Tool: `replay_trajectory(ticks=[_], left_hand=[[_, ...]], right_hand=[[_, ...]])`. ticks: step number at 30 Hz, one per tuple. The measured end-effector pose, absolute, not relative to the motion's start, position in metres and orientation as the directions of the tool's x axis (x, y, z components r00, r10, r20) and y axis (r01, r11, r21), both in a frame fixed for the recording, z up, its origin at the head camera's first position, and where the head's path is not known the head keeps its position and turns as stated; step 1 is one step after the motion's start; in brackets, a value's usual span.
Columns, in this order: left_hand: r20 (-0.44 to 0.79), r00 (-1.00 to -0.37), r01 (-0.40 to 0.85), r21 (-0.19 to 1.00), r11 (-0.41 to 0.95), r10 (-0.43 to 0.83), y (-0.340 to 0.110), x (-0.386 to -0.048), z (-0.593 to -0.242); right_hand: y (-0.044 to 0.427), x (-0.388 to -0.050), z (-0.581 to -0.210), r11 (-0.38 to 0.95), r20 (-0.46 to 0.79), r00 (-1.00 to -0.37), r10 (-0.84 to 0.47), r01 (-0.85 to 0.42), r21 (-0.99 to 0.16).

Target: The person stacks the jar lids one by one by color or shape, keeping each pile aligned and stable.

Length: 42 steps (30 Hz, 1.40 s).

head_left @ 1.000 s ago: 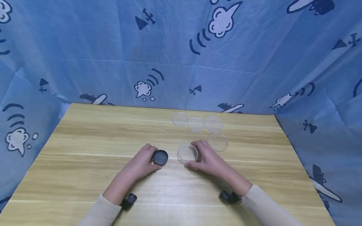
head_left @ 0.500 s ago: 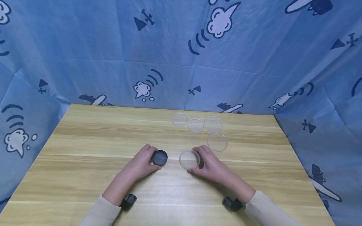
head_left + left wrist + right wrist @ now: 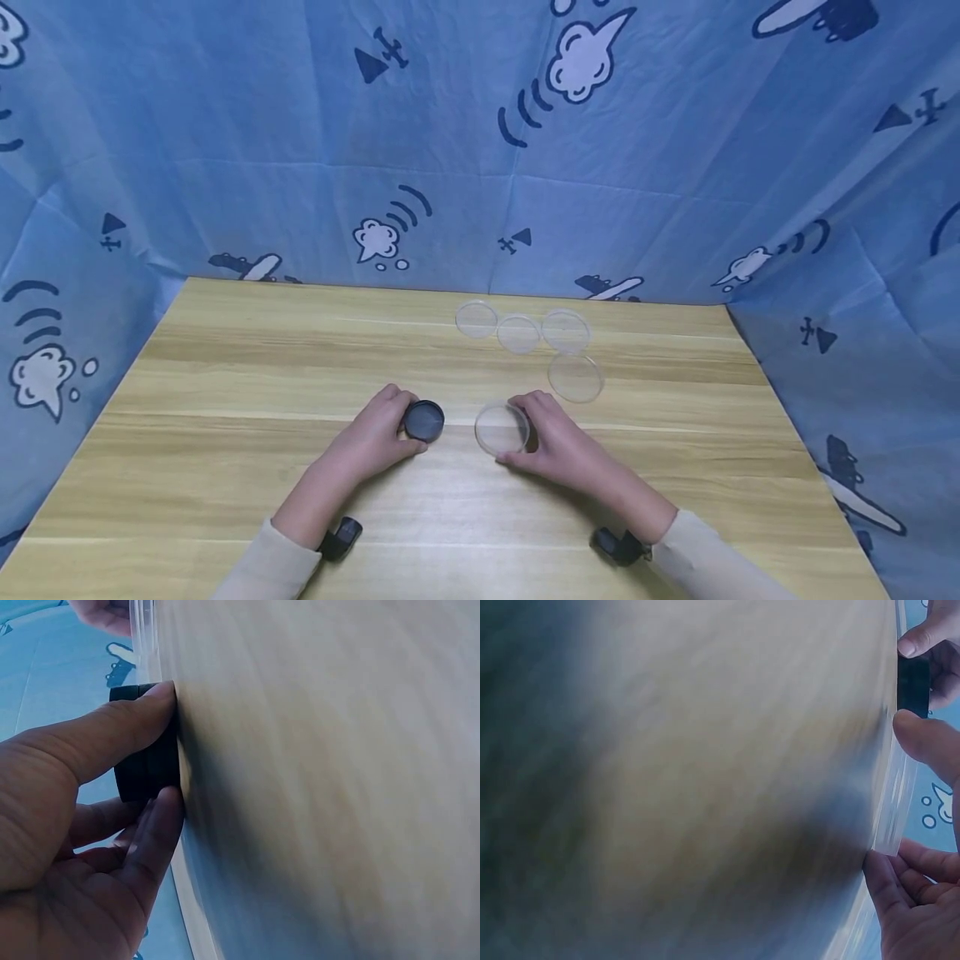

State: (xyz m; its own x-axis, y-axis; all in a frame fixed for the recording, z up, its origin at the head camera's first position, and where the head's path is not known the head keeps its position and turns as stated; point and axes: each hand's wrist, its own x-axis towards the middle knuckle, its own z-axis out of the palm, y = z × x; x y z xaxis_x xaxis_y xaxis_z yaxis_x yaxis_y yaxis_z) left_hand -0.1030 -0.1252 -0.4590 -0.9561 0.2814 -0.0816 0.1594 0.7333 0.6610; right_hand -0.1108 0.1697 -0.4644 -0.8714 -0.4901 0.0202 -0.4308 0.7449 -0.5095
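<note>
My left hand pinches a short black round container between thumb and fingers. In the left wrist view the black container looks like a squat cylinder standing at the tabletop, with the thumb on one side and the fingertips on the other. To its right my right hand holds a clear round dish by its right side. The right wrist view shows the edge of this clear dish between thumb and fingertips. A gap separates the two held things. Whether the clear dish has a lid, I cannot tell.
Several clear round pieces lie towards the back: a left one, a middle one, a right one and a nearer one. The wooden table meets a blue patterned curtain behind.
My right hand has drawn the clear dish towards the table's front and slightly right, mostly in the first half second. The left hand and black container stay where they were.
</note>
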Motion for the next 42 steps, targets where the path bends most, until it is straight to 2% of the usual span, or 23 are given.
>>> replay_trajectory(ticks=[9, 20, 34, 42], left_hand=[[-0.073, -0.956, 0.169, 0.656, 0.736, 0.284, -0.124, -0.103, -0.460], [-0.065, -0.957, 0.175, 0.651, 0.739, 0.284, -0.125, -0.102, -0.460], [-0.066, -0.957, 0.172, 0.651, 0.740, 0.281, -0.124, -0.102, -0.462], [-0.063, -0.957, 0.174, 0.653, 0.737, 0.283, -0.124, -0.103, -0.463]], right_hand=[[0.166, -0.110, -0.462, 0.750, 0.008, -0.866, -0.499, -0.437, -0.497], [0.160, -0.109, -0.455, 0.781, -0.093, -0.882, -0.462, -0.356, -0.513], [0.162, -0.106, -0.458, 0.787, -0.086, -0.881, -0.466, -0.368, -0.496], [0.168, -0.105, -0.459, 0.759, -0.081, -0.882, -0.464, -0.349, -0.550]])
